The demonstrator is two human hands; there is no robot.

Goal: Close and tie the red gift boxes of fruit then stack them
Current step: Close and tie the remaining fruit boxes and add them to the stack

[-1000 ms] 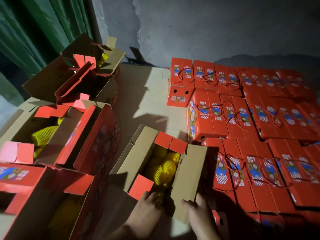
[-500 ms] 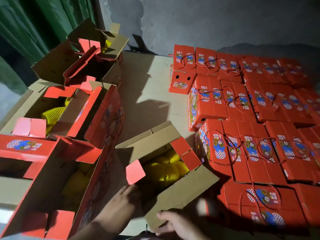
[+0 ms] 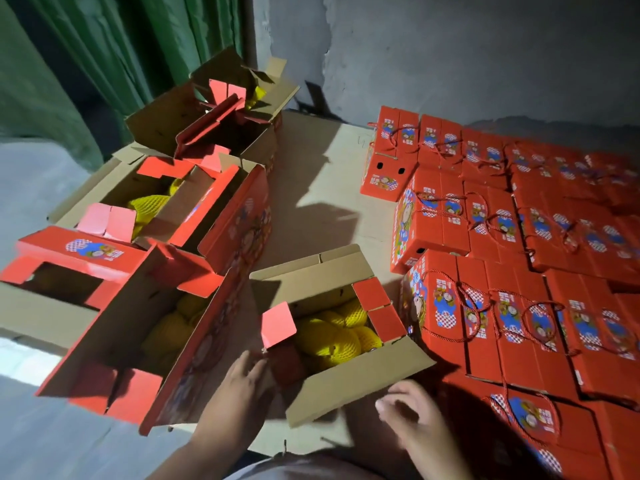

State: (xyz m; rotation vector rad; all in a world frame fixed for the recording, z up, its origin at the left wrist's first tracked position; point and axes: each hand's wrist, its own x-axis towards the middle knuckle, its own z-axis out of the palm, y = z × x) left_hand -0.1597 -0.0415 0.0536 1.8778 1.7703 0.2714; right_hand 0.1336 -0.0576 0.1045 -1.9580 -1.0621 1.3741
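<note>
At lower centre, the left hand (image 3: 247,374) touches the open gift box's (image 3: 349,379) near flap with straight fingers; the right hand (image 3: 412,415) hovers beside it, fingers relaxed, holding nothing.

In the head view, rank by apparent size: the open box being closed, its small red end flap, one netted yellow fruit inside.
1. Open box.
2-3. Red end flap and netted fruit look alike; not ranked.

Dim room, harsh frontal light, hard shadows (edges blurred, warped)
</note>
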